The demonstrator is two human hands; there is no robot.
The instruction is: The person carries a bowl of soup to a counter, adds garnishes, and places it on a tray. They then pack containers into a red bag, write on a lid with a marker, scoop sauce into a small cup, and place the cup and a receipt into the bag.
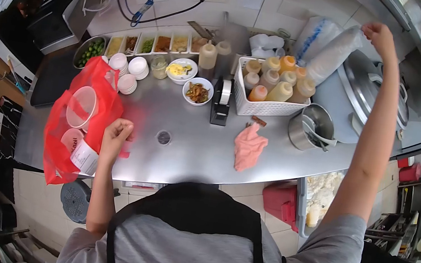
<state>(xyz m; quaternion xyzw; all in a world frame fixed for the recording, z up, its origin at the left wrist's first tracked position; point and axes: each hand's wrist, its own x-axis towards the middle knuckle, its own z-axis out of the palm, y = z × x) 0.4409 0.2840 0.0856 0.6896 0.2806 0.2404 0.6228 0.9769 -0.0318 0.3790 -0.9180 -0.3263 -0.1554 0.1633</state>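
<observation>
My left hand [117, 136] is closed at the right side of a red plastic bag [107, 87], and a pink-red piece of the bag shows beside my fingers. Inside the bag are a clear round plastic container [82, 107] and a second one [72, 138] with dark writing. A white printed label [84, 156] is at the bag's front. My right arm reaches up to the back right, where my right hand [380, 40] pinches the upper end of a clear plastic bag roll [335, 55]. Another clear plastic bundle with blue print [315, 38] stands beside it.
A white basket of sauce bottles [272, 108], a tape dispenser [221, 103], two food bowls [198, 91], a pink cloth [250, 147] and a metal pot [306, 135] stand on the steel counter [184, 160]. Stacked white cups [138, 68] are behind the red bag. A large lid [364, 84] leans at right.
</observation>
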